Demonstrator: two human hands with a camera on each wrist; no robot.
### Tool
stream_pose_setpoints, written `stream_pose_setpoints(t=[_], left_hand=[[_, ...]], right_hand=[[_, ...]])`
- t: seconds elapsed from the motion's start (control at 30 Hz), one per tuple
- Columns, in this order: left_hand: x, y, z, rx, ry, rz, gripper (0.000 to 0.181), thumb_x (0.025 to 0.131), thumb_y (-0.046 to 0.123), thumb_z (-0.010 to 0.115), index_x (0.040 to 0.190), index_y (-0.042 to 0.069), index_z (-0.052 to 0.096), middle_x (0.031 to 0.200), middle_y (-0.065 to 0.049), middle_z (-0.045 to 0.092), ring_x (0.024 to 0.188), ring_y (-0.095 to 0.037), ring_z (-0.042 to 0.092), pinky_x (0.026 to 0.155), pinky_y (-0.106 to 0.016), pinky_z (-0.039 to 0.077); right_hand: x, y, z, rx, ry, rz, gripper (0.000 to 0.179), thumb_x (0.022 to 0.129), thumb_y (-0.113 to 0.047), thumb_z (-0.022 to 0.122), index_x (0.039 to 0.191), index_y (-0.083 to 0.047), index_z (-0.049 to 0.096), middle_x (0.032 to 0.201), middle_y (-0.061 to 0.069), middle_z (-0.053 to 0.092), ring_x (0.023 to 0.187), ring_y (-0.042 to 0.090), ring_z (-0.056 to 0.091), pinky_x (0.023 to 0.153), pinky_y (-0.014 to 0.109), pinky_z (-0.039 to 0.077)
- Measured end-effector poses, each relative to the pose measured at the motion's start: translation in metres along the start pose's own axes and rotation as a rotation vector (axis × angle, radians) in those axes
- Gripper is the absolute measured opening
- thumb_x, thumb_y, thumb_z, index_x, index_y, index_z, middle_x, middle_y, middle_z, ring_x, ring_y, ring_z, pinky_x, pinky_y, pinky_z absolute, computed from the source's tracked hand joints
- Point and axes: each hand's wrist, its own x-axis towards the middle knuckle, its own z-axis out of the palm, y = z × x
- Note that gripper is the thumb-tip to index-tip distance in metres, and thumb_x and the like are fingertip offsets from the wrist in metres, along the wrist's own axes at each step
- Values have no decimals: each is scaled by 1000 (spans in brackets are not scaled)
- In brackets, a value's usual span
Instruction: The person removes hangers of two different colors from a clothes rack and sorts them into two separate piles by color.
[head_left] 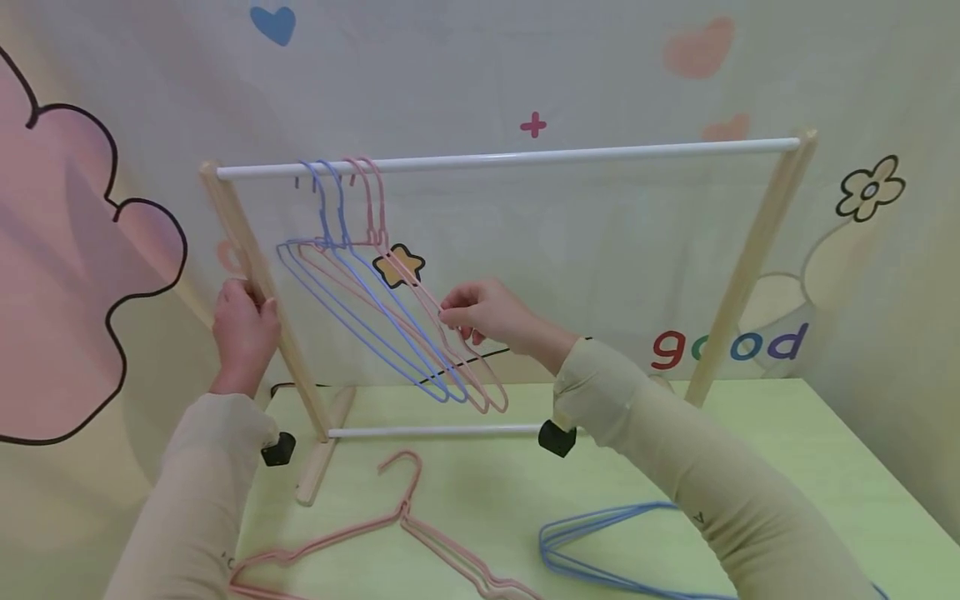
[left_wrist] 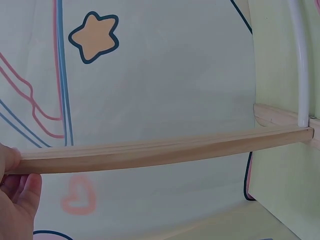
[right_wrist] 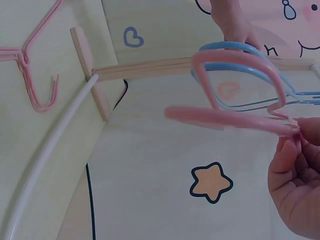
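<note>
My left hand [head_left: 246,333] grips the left wooden post [head_left: 296,375] of a hanging rack. In the left wrist view, the thumb and fingers of that hand [left_wrist: 20,200] close round the post [left_wrist: 150,152]. Two pink clothes hangers [head_left: 383,200] hang by their hooks from the white rail [head_left: 525,157], to the right of two blue hangers [head_left: 341,200]. With thumb and fingers my right hand [head_left: 498,317] pinches the sloping arm of a pink hanger. The right wrist view shows that hand [right_wrist: 295,195] at the pink hanger [right_wrist: 230,120], the blue ones behind it.
Several pink hangers [head_left: 345,527] lie stacked on the light green table [head_left: 480,479], and blue hangers [head_left: 570,567] lie at right, partly hidden by my right sleeve. The rack's right post [head_left: 750,267] and lower white bar [head_left: 450,432] stand before a patterned cloth.
</note>
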Motion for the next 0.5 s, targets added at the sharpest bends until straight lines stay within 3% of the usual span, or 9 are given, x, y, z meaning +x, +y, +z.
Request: stream_pose_setpoints(t=[0.17,0.3,0.5], left_hand=[[-1,0,2,-3,16,3,29,88,13,47,108,-6,40,105,-23,44,95,-38,44,85,-47,34],[0,-1,3,-5,35,11,28,87,11,48,107,-7,40,104,-24,45,95,-39,44,85,-48,34],[-1,1,2,-6,39,15,28,87,11,48,106,-7,40,103,-24,44,94,-39,44,85,-48,34]], right_hand=[[2,-5,-1,-22,40,17,15,88,-9,52,96,3,56,74,6,49,56,13,44,52,19,40],[1,-11,-6,-35,98,-4,14,87,-8,52,95,3,57,73,6,49,55,13,44,51,19,41],[-10,-13,-22,-66,119,-66,12,87,-7,52,92,3,57,72,7,49,55,13,44,53,19,42]])
